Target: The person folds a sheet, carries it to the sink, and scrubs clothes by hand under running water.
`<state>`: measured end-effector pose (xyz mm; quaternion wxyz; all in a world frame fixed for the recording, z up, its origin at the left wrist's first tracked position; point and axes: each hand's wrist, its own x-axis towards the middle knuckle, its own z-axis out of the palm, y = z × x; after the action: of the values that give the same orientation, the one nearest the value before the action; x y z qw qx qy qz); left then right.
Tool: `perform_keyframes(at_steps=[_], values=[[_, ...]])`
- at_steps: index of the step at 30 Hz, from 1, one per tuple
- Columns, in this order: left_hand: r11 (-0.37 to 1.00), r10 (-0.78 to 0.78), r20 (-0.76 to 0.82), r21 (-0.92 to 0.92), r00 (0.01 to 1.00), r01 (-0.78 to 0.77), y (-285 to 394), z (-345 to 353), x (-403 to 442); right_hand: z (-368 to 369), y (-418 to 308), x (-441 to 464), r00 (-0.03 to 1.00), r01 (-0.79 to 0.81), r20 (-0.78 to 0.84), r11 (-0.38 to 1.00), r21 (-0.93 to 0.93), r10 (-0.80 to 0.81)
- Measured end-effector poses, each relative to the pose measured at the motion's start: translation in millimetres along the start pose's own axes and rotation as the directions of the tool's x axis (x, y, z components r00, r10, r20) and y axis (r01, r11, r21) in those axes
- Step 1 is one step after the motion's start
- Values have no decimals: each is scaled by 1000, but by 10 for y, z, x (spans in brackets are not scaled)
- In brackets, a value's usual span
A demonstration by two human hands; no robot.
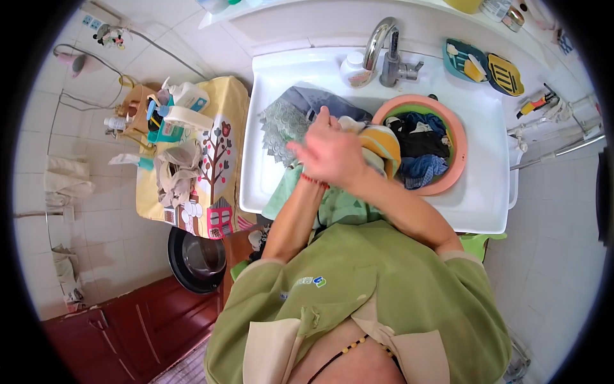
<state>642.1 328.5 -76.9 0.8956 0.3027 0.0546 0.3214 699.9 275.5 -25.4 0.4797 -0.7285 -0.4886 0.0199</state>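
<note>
My right hand (341,155) lies over my left hand (300,151) above the sink. The two overlap and are smeared by motion, so most of the left fingers are hidden. A red bead bracelet (314,182) circles my left wrist. Beneath and around the hands is wet-looking laundry: a grey lacy cloth (281,131), a dark grey-blue cloth (304,99) and a yellow-orange striped cloth (385,139). A green patterned cloth (339,206) lies at the sink's front, under my forearms. Whether either hand grips any fabric is not visible.
The white sink (481,173) holds a pink basin (455,163) with dark clothes. A chrome faucet (391,67) and white bottle (354,69) stand behind. Soap dishes (465,63) sit at the back right. Left, a cloth-covered stand (224,99) bears several bottles and a crumpled cloth (178,173).
</note>
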Motion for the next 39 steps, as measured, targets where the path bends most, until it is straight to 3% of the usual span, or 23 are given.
perform_keyframes(at_steps=[1, 2, 3, 5, 6, 9, 10, 13, 14, 17, 18, 20, 21, 22, 23, 25, 27, 28, 31, 32, 35, 38, 39], values=[[973, 76, 218, -228, 973, -24, -102, -262, -4, 53, -30, -63, 999, 3, 34, 1000, -5, -3], [976, 3, 197, -214, 980, 40, -164, -379, 30, 76, -37, -69, 998, 10, 58, 1000, -11, -9], [994, -103, -21, -32, 994, 103, -76, -144, 67, -7, 133, 98, 976, 170, -158, 978, 125, -149], [906, -173, -502, 257, 847, 337, 188, 507, 19, -140, 360, 266, 981, -193, -14, 981, -19, 193], [894, -100, -460, 348, 882, 282, 113, 351, 17, -153, 350, 252, 982, -187, 21, 982, -26, 187], [996, 44, 24, -80, 999, -42, -180, -257, 112, -121, -97, 25, 996, 77, -49, 996, 33, -76], [996, 47, -111, 84, 993, -38, -204, -233, 80, -64, -172, -40, 970, 222, -122, 972, 78, -211], [853, 99, -443, 499, 891, 153, 80, 353, 76, 28, 228, 134, 989, 54, -148, 983, 177, -28], [915, -100, -492, 295, 865, 274, 210, 474, 99, -82, 350, 259, 972, -234, 1, 967, 102, 235], [872, -47, -516, 397, 855, 287, 189, 388, 130, -31, 329, 168, 995, -102, -15, 994, -26, 102], [739, 110, -212, 671, 971, 63, -10, -177, 168, -29, 85, 74, 956, 258, -172, 960, 109, -237], [951, -80, -106, 289, 991, 108, 32, -374, 144, 48, 69, 13, 977, 169, -146, 980, 102, -154], [986, -147, -10, 82, 989, 147, 65, -403, 187, 94, 105, 25, 982, 133, -145, 986, 95, -119], [859, 42, -436, 475, 899, 190, 190, 407, 149, 71, 339, 119, 994, 38, -105, 998, 51, -33], [857, -11, -405, 467, 914, 218, 238, 393, 103, -55, 398, 215, 993, -118, -26, 990, -84, 116], [852, -114, -336, 451, 935, 266, 393, 334, 81, -129, 705, 276, 974, -215, 91, 974, 73, 208], [865, -134, -274, 437, 952, 248, 505, 322, 90, -275, 729, 320, 922, -380, 247, 812, 442, 298], [872, -147, -242, 426, 959, 241, 556, 317, 89, -381, 690, 294, 920, -392, 298, 624, 676, 254], [860, -228, -112, 444, 967, 254, 680, 120, 79, -754, 584, 251, 822, -474, 561, 665, 577, 100], [844, -258, -117, 455, 959, 283, 718, 147, 76, -743, 639, 259, 861, -300, 508, 789, 535, -17], [807, -297, -114, 501, 948, 313, 739, 140, 70, -822, 652, 190, 901, -262, 427, 877, 402, 74], [783, -313, -103, 535, 944, 318, 734, 145, 66, -833, 681, 181, 866, -149, 500, 963, 223, 19], [776, -319, -98, 543, 943, 320, 737, 160, 65, -828, 682, 175, 902, -101, 432, 961, 259, -22]])
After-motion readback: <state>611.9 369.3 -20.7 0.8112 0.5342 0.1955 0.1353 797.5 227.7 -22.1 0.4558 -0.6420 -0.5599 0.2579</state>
